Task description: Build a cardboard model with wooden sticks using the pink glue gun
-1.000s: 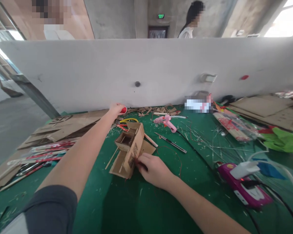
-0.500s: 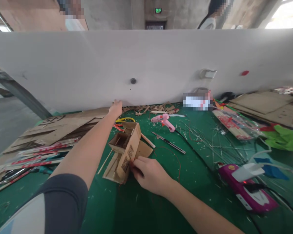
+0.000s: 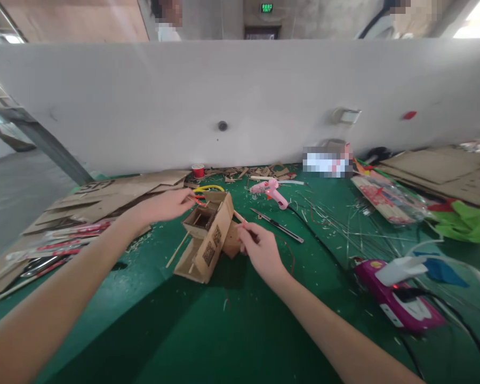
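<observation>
A small cardboard model (image 3: 208, 240) with an open box on top stands on the green mat (image 3: 232, 330). My left hand (image 3: 172, 205) hovers just left of the model's top, fingers pinched together next to a red-handled tool (image 3: 199, 201). My right hand (image 3: 260, 249) is at the model's right flap, thumb and forefinger pinched by the end of a wooden stick (image 3: 238, 216). What either pinch holds is too small to see. A red spool (image 3: 198, 170) stands alone by the white partition. Thin red wire (image 3: 290, 250) curls on the mat beside my right hand.
A pink glue gun (image 3: 270, 190) and a craft knife (image 3: 278, 226) lie behind the model. A purple device (image 3: 396, 306) with a white plug sits at right. Cardboard sheets (image 3: 104, 200) and packets lie at left, more cardboard (image 3: 436, 168) and a green bag (image 3: 464, 226) at right. People stand beyond the partition (image 3: 240, 101).
My left hand has let go of the red spool by the partition and drawn back to the model. My right hand has moved from the model's front up to its right flap.
</observation>
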Tool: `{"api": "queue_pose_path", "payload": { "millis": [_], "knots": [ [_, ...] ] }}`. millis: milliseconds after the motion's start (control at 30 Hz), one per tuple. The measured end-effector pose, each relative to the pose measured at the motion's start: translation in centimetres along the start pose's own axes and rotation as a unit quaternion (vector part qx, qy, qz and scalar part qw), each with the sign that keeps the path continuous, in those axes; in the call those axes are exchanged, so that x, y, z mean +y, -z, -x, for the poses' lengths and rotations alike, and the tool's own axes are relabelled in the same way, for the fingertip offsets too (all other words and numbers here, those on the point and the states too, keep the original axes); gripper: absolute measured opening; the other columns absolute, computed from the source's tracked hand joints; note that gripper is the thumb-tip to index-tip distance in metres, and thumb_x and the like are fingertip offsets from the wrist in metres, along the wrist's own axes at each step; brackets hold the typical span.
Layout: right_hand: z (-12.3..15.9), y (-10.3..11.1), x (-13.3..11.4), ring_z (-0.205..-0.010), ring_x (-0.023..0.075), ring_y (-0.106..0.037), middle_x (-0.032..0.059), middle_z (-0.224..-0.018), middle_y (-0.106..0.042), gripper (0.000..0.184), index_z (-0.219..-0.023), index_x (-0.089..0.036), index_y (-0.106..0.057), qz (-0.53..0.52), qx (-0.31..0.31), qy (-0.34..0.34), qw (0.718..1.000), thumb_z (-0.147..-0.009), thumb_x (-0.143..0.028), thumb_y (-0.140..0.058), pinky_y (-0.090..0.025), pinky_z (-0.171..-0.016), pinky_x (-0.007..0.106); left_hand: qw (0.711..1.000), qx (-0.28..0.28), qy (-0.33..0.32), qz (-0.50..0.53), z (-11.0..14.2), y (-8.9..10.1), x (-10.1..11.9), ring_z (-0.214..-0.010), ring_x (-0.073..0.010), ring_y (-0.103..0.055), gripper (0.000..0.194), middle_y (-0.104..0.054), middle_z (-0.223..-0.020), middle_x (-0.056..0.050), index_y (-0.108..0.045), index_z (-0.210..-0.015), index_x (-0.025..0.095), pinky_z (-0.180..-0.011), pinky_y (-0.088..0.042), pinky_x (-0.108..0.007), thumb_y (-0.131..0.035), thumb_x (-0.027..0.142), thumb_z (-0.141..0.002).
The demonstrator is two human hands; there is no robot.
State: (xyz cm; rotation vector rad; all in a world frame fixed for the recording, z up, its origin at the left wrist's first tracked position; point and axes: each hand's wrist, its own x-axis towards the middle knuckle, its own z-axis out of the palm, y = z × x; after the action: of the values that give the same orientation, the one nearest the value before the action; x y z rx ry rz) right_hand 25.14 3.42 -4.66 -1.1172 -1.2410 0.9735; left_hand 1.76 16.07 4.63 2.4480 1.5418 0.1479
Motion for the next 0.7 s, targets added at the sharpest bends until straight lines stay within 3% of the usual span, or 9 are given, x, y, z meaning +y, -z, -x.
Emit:
{"api": "queue_pose_path", "payload": {
  "millis": [67,133,167,267,333,533,700],
  "knots": [
    [-0.2,0.3,-0.1,-0.050,0.0099,-0.049,-0.0001,-0.072,-0.057,0.026,-0.094,-0.017,-0.066,-0.042,0.020,0.000,0.999,-0.088,-0.040,-0.054,-0.038,-0.045,0.024,0.996,-0.073,-0.016,0.042,4.4,-0.7,0.1,-0.104,-0.0267,-0.066,0.050,-0.063,-0.128,-0.008,-0.049,-0.136,0.027,-0.084,-0.052,-0.034,-0.044,0.050,-0.092],
    [-0.1,0.4,-0.2,-0.050,0.0095,-0.049,-0.0009,-0.073,-0.055,0.027,-0.100,-0.018,-0.065,-0.058,0.032,0.007,0.998,-0.088,-0.039,-0.053,-0.038,-0.044,0.023,0.992,-0.086,-0.063,0.072,7.0,-1.8,0.1,-0.123,-0.0268,-0.056,0.062,-0.046,-0.148,-0.007,-0.032,-0.148,0.031,-0.095,-0.049,-0.035,-0.048,0.047,-0.091],
    [0.0,0.4,-0.3,-0.050,0.0093,-0.048,-0.0013,-0.073,-0.054,0.027,-0.103,-0.018,-0.064,-0.062,0.035,0.008,0.997,-0.088,-0.039,-0.053,-0.038,-0.043,0.023,0.992,-0.069,-0.078,0.071,7.5,-2.5,0.2,-0.127,-0.0275,-0.052,0.061,-0.044,-0.150,-0.008,-0.031,-0.148,0.030,-0.099,-0.047,-0.037,-0.047,0.045,-0.091],
    [0.2,0.3,-0.2,-0.048,0.0087,-0.048,-0.0021,-0.073,-0.052,0.027,-0.104,-0.018,-0.061,-0.064,0.028,0.007,0.998,-0.087,-0.038,-0.053,-0.037,-0.042,0.023,0.994,0.001,-0.101,0.033,7.2,-3.9,0.9,-0.123,-0.0309,-0.053,0.040,-0.051,-0.137,-0.013,-0.056,-0.126,0.021,-0.102,-0.044,-0.044,-0.043,0.040,-0.093],
    [0.2,0.2,-0.1,-0.047,0.0084,-0.047,-0.0022,-0.074,-0.053,0.026,-0.101,-0.018,-0.059,-0.061,0.020,0.008,0.998,-0.086,-0.038,-0.054,-0.037,-0.041,0.023,0.993,0.032,-0.110,0.014,6.6,-4.1,1.3,-0.118,-0.0317,-0.055,0.034,-0.049,-0.136,-0.014,-0.064,-0.108,0.020,-0.100,-0.044,-0.047,-0.042,0.041,-0.093],
    [0.1,0.1,0.5,-0.049,0.0093,-0.049,-0.0025,-0.072,-0.052,0.024,-0.096,-0.019,-0.058,-0.051,-0.012,-0.028,0.998,-0.085,-0.039,-0.053,-0.039,-0.041,0.022,0.990,0.091,-0.097,0.050,7.0,-2.3,2.3,-0.108,-0.0257,-0.059,0.027,-0.054,-0.125,-0.009,-0.065,-0.098,0.021,-0.094,-0.047,-0.041,-0.052,0.044,-0.090],
    [0.4,-0.1,0.8,-0.059,0.0139,-0.055,-0.0010,-0.072,-0.051,0.020,-0.097,-0.020,-0.059,0.024,-0.038,-0.035,0.998,-0.084,-0.034,-0.050,-0.045,-0.041,0.023,0.990,0.091,-0.073,0.081,7.7,-2.6,2.6,-0.095,-0.0236,-0.063,0.030,-0.061,-0.107,-0.007,-0.061,-0.094,0.021,-0.088,-0.050,-0.038,-0.056,0.049,-0.086]
  ]
}}
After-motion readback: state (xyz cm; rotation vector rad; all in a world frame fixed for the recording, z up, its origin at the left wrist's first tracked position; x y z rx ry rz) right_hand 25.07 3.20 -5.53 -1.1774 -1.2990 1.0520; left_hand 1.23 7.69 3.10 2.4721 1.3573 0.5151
